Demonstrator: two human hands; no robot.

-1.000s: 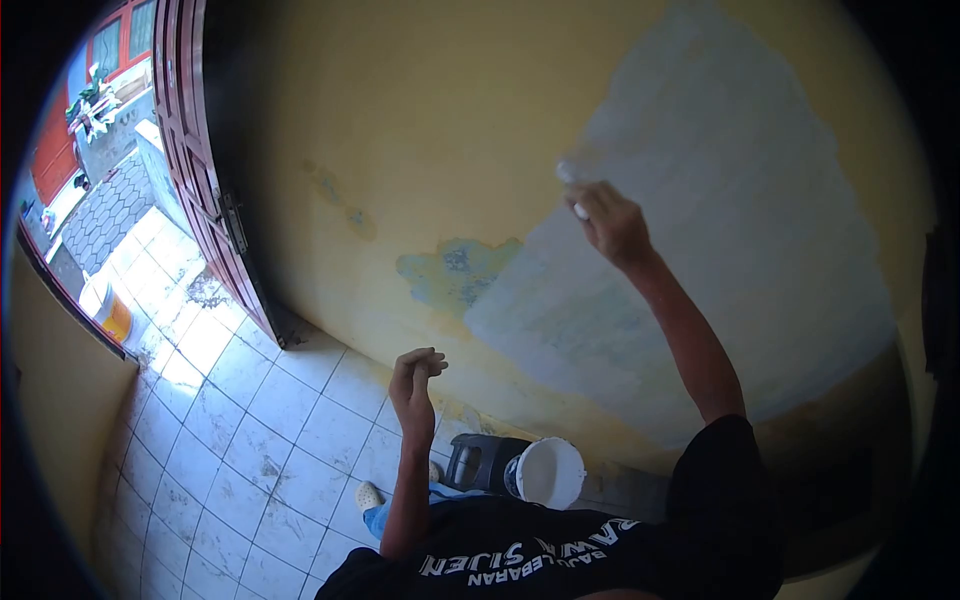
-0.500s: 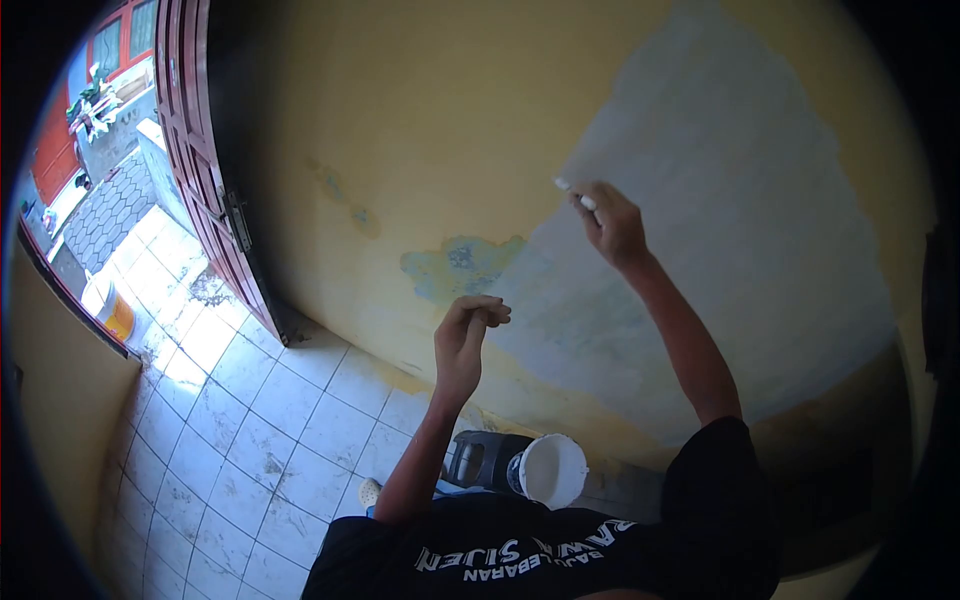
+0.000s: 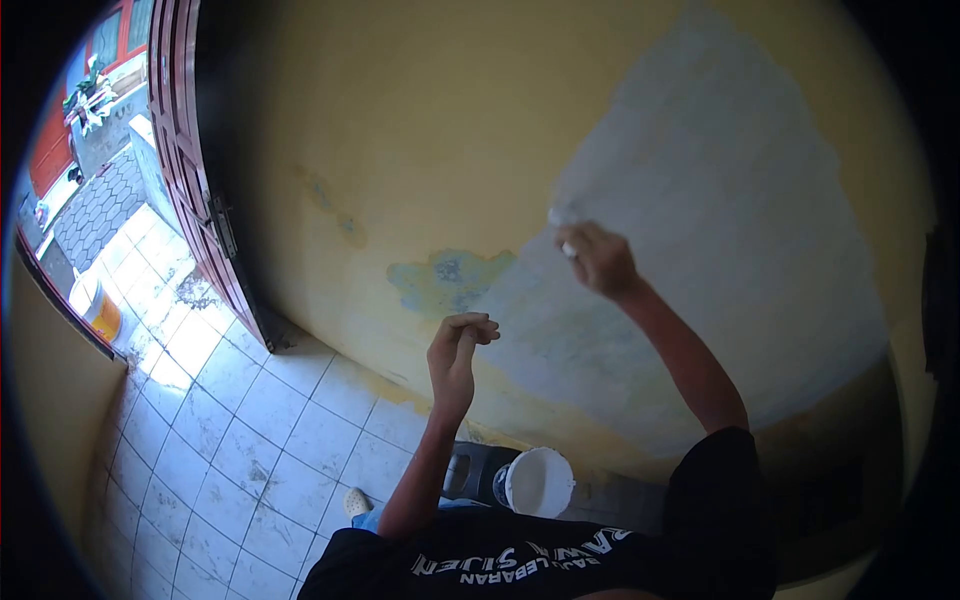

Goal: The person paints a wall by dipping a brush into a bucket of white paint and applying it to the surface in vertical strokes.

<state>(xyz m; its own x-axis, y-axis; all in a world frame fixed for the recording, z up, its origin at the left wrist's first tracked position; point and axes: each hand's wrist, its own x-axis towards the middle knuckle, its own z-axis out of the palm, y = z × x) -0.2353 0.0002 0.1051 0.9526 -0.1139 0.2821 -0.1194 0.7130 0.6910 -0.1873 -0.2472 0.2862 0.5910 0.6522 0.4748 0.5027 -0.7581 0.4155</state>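
My right hand (image 3: 602,262) is closed around a paintbrush (image 3: 556,214) with a white handle; its whitish tip is against the wall at the left edge of the white painted patch (image 3: 720,200). Motion blurs the tip somewhat. Lower and to the left, my left hand (image 3: 458,352) hovers in front of the wall with loosely bent fingers, and I see nothing in it. Below my hands, a white bucket (image 3: 540,482) with pale paint on its inside stands on a dark stool (image 3: 470,470).
Yellow wall (image 3: 400,130) surrounds the white patch, with a peeling bluish spot (image 3: 450,280) left of it. An open reddish-brown door (image 3: 185,150) stands at the left, beside a tiled floor (image 3: 240,450). Another bucket (image 3: 95,305) sits near the doorway.
My right hand has moved down a little along the edge of the white patch with the paintbrush. My left hand has sunk slightly. The view has shifted a little.
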